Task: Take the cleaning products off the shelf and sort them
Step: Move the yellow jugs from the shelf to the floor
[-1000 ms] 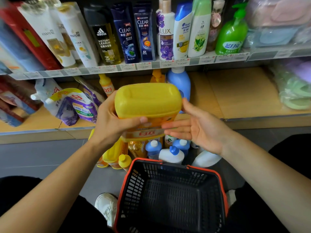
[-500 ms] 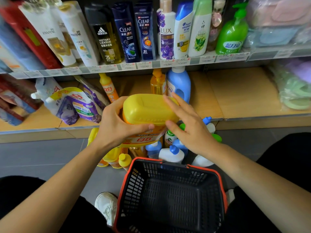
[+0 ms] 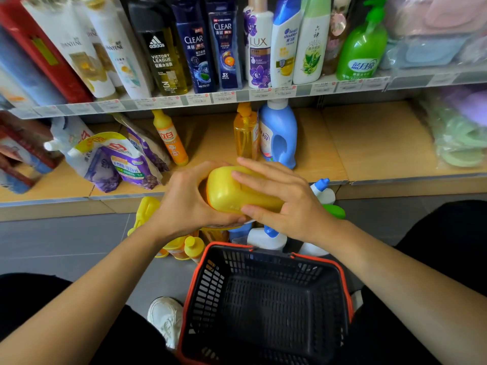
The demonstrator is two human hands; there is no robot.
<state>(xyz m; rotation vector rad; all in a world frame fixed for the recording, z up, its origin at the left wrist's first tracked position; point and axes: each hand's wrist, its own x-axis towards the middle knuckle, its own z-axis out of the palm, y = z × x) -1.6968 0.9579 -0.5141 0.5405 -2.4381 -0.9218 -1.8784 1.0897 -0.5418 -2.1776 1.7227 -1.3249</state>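
Grey floor, squatting at a shop shelf. Nearest: black basket with orange rim, nothing in it; white shoe just left of it.

Above the basket's far edge, both my hands hold the yellow detergent bottle in the air, yellow end toward me. Left hand wraps its left side, fingers curled underneath. Right hand lies over the top, fingers spread across it, thumb pressed on the near edge.

Under the bottle, on the floor: small yellow bottles, white bottles with blue caps.

Lower shelf board: refill pouches, slim orange bottle, amber pump bottle, and a blue jug touching it.

Top shelf: shampoo row, green pump bottle.
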